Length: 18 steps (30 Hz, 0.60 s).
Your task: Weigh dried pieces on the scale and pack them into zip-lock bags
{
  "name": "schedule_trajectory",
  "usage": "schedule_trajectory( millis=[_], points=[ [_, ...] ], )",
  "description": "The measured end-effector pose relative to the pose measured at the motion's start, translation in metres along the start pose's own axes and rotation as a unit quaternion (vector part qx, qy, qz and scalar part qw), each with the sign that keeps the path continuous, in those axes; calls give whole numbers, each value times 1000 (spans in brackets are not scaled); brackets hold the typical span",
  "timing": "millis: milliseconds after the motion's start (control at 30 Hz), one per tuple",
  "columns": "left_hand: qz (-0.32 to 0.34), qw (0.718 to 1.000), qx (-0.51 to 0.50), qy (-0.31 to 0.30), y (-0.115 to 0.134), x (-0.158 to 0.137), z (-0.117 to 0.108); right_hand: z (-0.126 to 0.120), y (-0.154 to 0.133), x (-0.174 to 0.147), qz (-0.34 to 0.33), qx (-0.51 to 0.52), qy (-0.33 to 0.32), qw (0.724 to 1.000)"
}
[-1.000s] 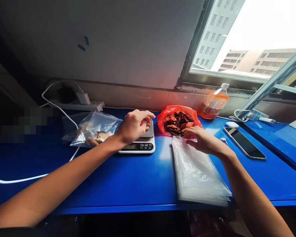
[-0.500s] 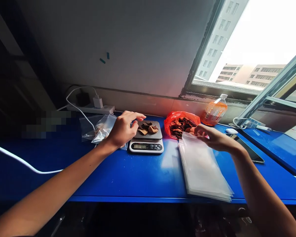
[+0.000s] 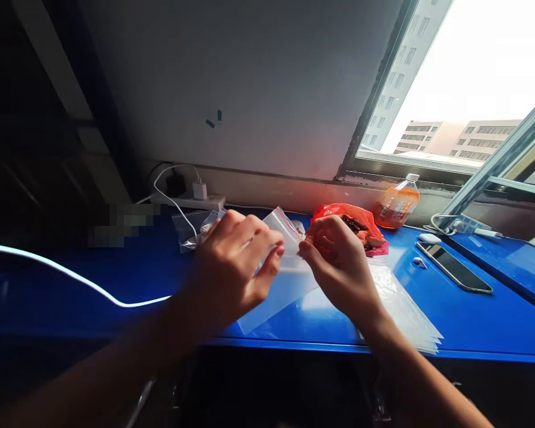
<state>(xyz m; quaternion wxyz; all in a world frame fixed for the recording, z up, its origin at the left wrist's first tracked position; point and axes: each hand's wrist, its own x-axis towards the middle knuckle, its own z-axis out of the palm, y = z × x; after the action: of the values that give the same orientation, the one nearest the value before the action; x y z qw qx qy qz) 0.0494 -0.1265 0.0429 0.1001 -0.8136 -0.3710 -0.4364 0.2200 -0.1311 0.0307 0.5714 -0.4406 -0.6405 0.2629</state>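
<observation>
A clear zip-lock bag (image 3: 271,303) with a red line along its top hangs tilted between my hands. My right hand (image 3: 336,255) is closed, pinching the bag near its top right corner. In front of the bag, my left hand (image 3: 241,261) is bent and blurred, its thumb and index tips close together with a gap behind them; I see no firm hold on the bag. A sliver of the kitchen scale (image 3: 299,227) shows between the hands, the remainder hidden. Behind my right hand, a red plastic bag (image 3: 334,210) holds dark dried slices (image 3: 356,226).
A stack of clear bags (image 3: 399,309) lies by my right forearm. Farther right are a phone (image 3: 455,267), an earbud (image 3: 419,262) and its case (image 3: 429,238). An orange drink bottle (image 3: 399,205) stands at the wall. Filled clear bags (image 3: 189,242) and a power strip (image 3: 214,202) sit left.
My right hand has brought a clear bag from the stack leftward, in front of the scale. My left hand has come nearer to it, over the scale. The view has shifted slightly.
</observation>
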Motion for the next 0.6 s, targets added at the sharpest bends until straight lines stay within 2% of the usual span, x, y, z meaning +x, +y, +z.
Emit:
schedule_trajectory(
  millis=[67,167,233,367,467,600],
  points=[
    [-72,992,-48,-87,-1,-9,4,23,3,-4,14,72,37,997],
    [-212,948,-158,-177,-16,-16,10,47,10,-1,37,158,36,986],
    [-268,919,-217,-189,-32,-18,15,57,17,3,65,189,20,980],
    [-332,883,-277,-183,-57,-24,25,69,34,3,114,209,-33,971],
    [-366,854,-317,-188,-62,-26,31,73,44,-3,112,215,-71,968],
    [-399,819,-352,-213,-59,-29,35,77,53,-7,89,209,-61,972]
  ],
)
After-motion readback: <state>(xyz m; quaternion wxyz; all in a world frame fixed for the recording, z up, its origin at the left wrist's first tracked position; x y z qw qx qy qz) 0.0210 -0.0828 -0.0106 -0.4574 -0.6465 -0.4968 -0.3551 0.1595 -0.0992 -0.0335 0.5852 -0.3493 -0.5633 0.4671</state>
